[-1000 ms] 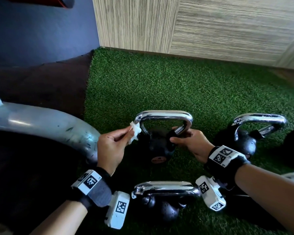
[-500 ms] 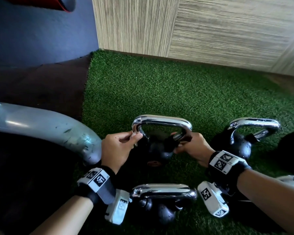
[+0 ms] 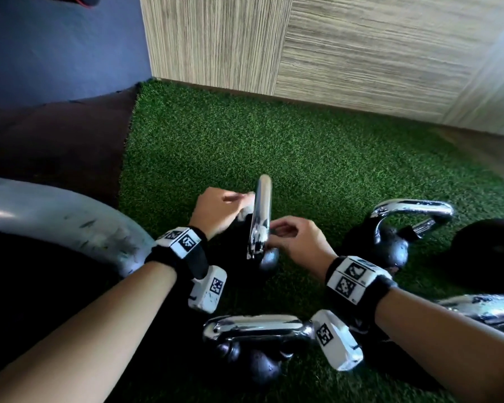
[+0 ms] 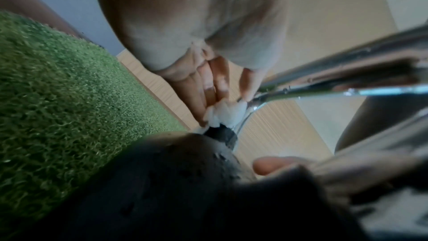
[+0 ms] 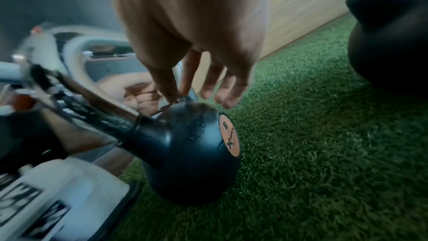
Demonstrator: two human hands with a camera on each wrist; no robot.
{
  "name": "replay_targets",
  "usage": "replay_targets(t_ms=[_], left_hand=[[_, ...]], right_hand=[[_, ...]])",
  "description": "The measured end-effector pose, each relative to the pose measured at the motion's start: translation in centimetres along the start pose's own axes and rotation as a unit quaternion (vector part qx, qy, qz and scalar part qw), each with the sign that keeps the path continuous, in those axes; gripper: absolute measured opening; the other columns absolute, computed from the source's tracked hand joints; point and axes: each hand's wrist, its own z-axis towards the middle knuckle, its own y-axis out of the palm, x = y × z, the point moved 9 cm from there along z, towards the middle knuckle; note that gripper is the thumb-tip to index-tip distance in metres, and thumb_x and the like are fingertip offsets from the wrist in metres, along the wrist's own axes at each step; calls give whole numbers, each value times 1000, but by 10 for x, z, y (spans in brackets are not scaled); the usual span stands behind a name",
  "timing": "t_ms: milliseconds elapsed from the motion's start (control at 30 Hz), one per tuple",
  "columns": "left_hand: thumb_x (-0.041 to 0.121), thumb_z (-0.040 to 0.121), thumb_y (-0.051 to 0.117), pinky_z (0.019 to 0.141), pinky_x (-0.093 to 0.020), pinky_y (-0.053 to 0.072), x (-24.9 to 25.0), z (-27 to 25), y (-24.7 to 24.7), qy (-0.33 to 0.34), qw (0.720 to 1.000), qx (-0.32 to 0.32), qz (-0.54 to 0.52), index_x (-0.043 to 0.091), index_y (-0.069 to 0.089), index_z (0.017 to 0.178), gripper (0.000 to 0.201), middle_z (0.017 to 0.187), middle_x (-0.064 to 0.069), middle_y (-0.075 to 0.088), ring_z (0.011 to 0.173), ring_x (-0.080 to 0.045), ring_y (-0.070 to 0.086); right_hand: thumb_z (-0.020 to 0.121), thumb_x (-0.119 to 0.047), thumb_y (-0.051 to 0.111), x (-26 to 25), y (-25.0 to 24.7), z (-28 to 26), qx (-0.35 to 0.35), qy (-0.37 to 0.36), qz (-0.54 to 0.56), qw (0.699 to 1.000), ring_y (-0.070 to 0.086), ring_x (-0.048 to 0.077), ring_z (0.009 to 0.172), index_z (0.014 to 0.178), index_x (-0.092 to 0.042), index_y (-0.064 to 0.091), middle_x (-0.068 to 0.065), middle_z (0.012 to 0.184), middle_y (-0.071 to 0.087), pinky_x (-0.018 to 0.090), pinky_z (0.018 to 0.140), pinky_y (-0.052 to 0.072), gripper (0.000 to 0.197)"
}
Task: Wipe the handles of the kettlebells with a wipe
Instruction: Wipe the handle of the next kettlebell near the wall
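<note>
The middle kettlebell (image 5: 192,153), black with an orange label, stands on the turf. Its chrome handle (image 3: 261,216) is turned edge-on to me. My left hand (image 3: 242,202) pinches a small white wipe (image 4: 224,114) and presses it against the left side of that handle, near where the handle meets the black body. My right hand (image 3: 274,231) is on the other side. Its thumb and forefinger pinch the handle low down, close to the body (image 5: 178,96), and its other fingers hang loose.
A second kettlebell (image 3: 256,327) stands close below my wrists. A third (image 3: 413,210) is to the right, with another chrome handle (image 3: 483,309) at the right edge. A grey curved metal tube (image 3: 56,216) lies left. Green turf (image 3: 274,146) runs to the wood-panel wall.
The middle kettlebell has turned about a quarter turn, so its handle went from broadside to edge-on. Both hands stayed on it, and the wipe is back in sight on the handle's left side.
</note>
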Motion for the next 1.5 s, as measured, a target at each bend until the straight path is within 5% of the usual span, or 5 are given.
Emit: replay_targets(t_ms=[100, 333, 733, 1000, 1500], left_hand=[[32, 89, 78, 72, -15, 53, -4, -1, 2, 22, 999, 6, 30, 17, 82, 104, 21, 96, 5, 80, 83, 1, 71], [29, 87, 81, 76, -30, 62, 22, 13, -5, 25, 997, 11, -78, 21, 83, 91, 9, 85, 0, 81, 76, -11, 76], [-1, 89, 73, 82, -26, 63, 35, -15, -5, -97, 920, -62, -376, 1, 75, 111, 22, 106, -8, 79, 89, -15, 75], [-7, 86, 73, 78, -26, 64, 41, -15, -14, -75, 941, -114, -311, 6, 77, 99, 19, 98, -10, 80, 87, -20, 77], [18, 68, 87, 77, -16, 57, 44, -80, -26, 109, 960, -191, -174, 22, 80, 81, 15, 85, 4, 81, 80, -5, 75]], right_hand=[[54, -64, 90, 14, 20, 3, -71, 63, 70, 993, 68, -3, 80, 137, -20, 62, -3, 106, 69, 18, 75, 56, 98], [90, -6, 72, 14, 28, -7, -105, 92, 167, 976, 52, -2, 35, 132, -3, 63, 5, 77, 62, 8, 34, 34, 43], [87, -12, 77, 15, 31, -5, -114, 94, 166, 975, 67, 19, 68, 124, -8, 67, 25, 103, 71, 15, 39, 43, 39], [88, -8, 76, 15, 32, 0, -116, 100, 156, 976, 57, 0, 43, 120, -7, 69, 6, 83, 67, 15, 36, 40, 33], [87, -4, 74, 14, 34, 5, -143, 105, 141, 974, 69, 24, 83, 107, -17, 68, 15, 109, 73, 29, 61, 58, 25]])
